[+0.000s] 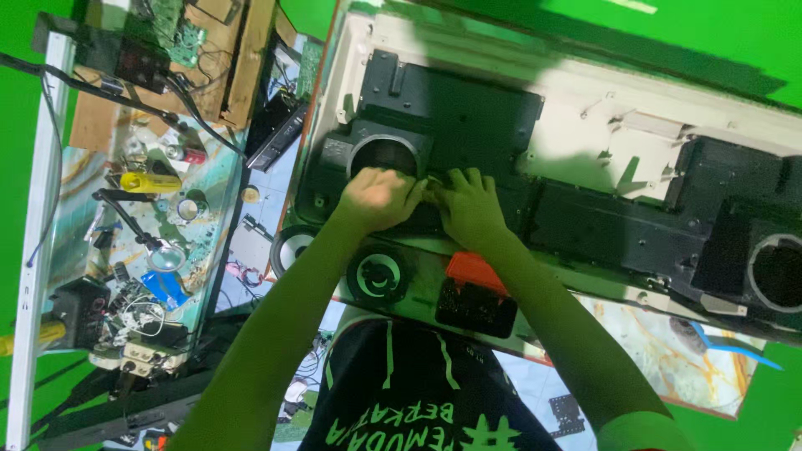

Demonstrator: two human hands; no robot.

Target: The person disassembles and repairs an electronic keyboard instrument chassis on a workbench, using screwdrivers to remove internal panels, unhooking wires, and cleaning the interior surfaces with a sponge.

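Hands: your left hand (380,199) fisted, right hand (469,205) flat, both pressing the black plastic speaker housing (451,117).
Axis: housing's length runs rightward, beyond your right hand.

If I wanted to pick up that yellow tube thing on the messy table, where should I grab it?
Grab the yellow tube around its middle, coming straight down from above. It lies flat on its side with its long body bare on top, while small parts crowd both ends, so a pinch across the narrow width looks easiest.
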